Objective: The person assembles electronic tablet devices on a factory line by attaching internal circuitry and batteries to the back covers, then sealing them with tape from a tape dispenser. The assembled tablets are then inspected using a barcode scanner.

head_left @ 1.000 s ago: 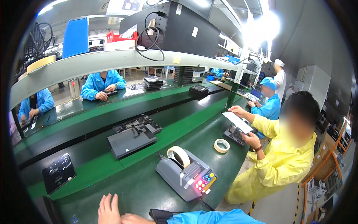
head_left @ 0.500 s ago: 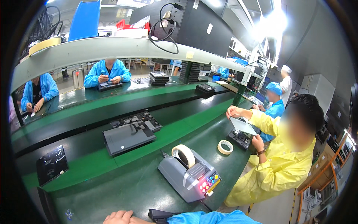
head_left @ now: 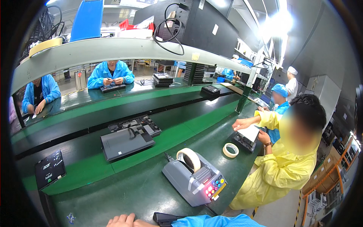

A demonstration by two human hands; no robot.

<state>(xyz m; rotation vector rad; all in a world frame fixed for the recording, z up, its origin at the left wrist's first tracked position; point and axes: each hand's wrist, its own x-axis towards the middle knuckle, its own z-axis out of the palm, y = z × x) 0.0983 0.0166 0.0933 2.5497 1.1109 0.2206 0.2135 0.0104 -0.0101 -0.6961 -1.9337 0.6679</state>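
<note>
At the lower edge my right hand [head_left: 121, 220] rests low over the green worktop, its blue-sleeved forearm [head_left: 215, 221] coming in from the right. A black band-like piece [head_left: 164, 218] lies at the wrist. Most of the fingers are cut off or curled out of sight, so I cannot tell whether they hold anything. My left hand cannot be made out separately. Nearest to the hand stands a grey tape dispenser [head_left: 194, 185] with lit buttons and a cream tape roll [head_left: 189, 159] on top.
On the green line lie a grey flat device cover [head_left: 126, 143], an opened device with exposed boards [head_left: 149, 125] and a black tablet [head_left: 50, 170]. Another tape roll [head_left: 230, 150] lies near a yellow-clad co-worker [head_left: 280, 166] holding a white sheet [head_left: 248, 133]. A shelf beam [head_left: 113, 49] crosses above.
The grey cover, opened device and black tablet have shifted left along the line. The co-worker at right has lowered the sheet toward a device. My hand stays nearly in place; the view shifts slightly.
</note>
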